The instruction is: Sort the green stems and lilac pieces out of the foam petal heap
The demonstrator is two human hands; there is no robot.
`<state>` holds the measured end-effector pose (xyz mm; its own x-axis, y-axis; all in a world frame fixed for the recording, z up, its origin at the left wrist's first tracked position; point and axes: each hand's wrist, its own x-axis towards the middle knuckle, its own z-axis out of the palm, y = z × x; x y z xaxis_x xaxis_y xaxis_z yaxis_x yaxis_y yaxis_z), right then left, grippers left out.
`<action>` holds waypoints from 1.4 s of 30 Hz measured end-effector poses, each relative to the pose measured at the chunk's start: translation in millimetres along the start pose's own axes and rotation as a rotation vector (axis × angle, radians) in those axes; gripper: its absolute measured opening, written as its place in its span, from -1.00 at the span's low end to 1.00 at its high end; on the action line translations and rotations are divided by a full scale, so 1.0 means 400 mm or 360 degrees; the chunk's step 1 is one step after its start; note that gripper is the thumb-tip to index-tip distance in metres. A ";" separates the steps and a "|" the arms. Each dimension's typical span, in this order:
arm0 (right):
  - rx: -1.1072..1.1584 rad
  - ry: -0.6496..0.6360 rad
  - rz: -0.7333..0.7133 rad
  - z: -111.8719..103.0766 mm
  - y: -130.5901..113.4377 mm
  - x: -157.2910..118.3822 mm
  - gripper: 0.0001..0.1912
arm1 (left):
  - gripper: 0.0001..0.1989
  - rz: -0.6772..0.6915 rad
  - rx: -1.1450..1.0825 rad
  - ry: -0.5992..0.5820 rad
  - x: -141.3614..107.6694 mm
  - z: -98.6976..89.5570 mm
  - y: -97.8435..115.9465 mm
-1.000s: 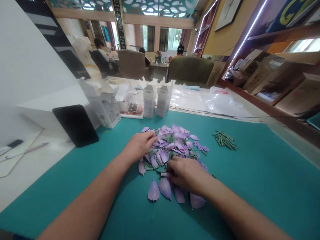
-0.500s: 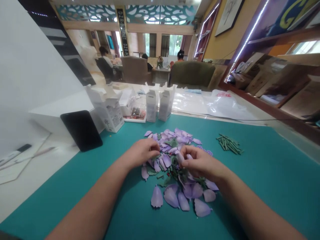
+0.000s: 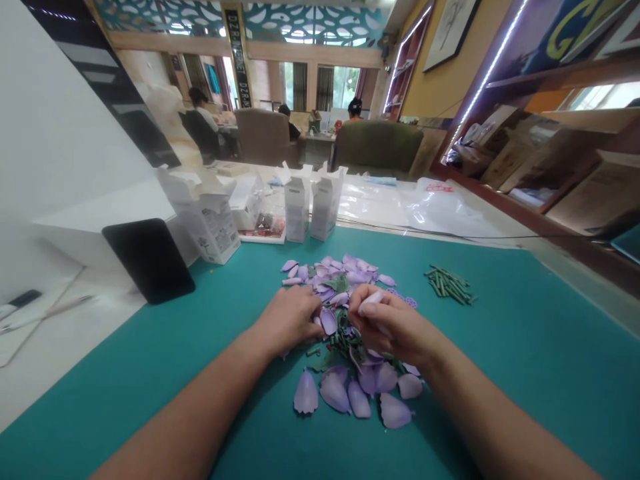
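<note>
A heap of pale purple artificial petals (image 3: 329, 321) lies on the green mat (image 3: 270, 427), mixed with green leaves (image 3: 340, 283) and small dark green parts (image 3: 345, 341). My left hand (image 3: 293, 315) reaches down into the heap's left side, its fingers curled among the petals. What those fingertips grip is hidden. Just above the right part of the heap, my right hand (image 3: 395, 323) is closed on a purple petal (image 3: 373, 302) between thumb and fingers. Several larger petals (image 3: 306, 393) are spread along the near side.
Thin green stems (image 3: 451, 285) are piled to the right. A black tablet (image 3: 150, 260) leans at the left. White boxes (image 3: 297, 210) and a small tray (image 3: 265, 230) line the mat's far edge, with clear plastic (image 3: 445, 207) beyond. People sit farther back.
My left hand has lowered into the petals and moved slightly nearer to me. My right hand has turned and drawn the petal in closer. The whole view has shifted slightly.
</note>
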<state>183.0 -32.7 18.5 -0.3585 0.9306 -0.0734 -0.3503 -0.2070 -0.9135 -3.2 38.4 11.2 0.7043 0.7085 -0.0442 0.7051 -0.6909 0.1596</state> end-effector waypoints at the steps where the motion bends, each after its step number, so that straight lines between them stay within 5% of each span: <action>1: -0.0032 0.0059 0.0018 0.000 0.000 0.002 -0.78 | -0.78 0.0009 0.0006 0.0006 0.000 0.002 0.000; 7: -0.0222 0.0324 0.0079 -0.008 0.004 0.016 -0.76 | -0.82 0.0098 -0.0014 -0.0007 -0.002 0.003 -0.001; 24: -0.0632 0.0454 0.0069 -0.023 0.011 0.021 -0.71 | -0.93 0.0098 -0.0145 -0.0130 0.000 -0.021 -0.003; 33: -0.1256 0.0171 0.0025 0.016 0.006 0.012 -0.78 | -0.90 0.0144 -0.0729 -0.0129 -0.034 -0.069 -0.007; 42: -0.1100 0.0139 0.0030 0.002 -0.003 0.009 -0.71 | -0.77 0.0188 -0.0945 0.0161 -0.015 -0.049 0.034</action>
<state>181.5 -29.2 19.8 -0.2780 0.9557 -0.0970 0.2965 -0.0107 -0.9550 0.5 27.3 32.9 0.7431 0.6623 0.0962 0.4358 -0.5880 0.6814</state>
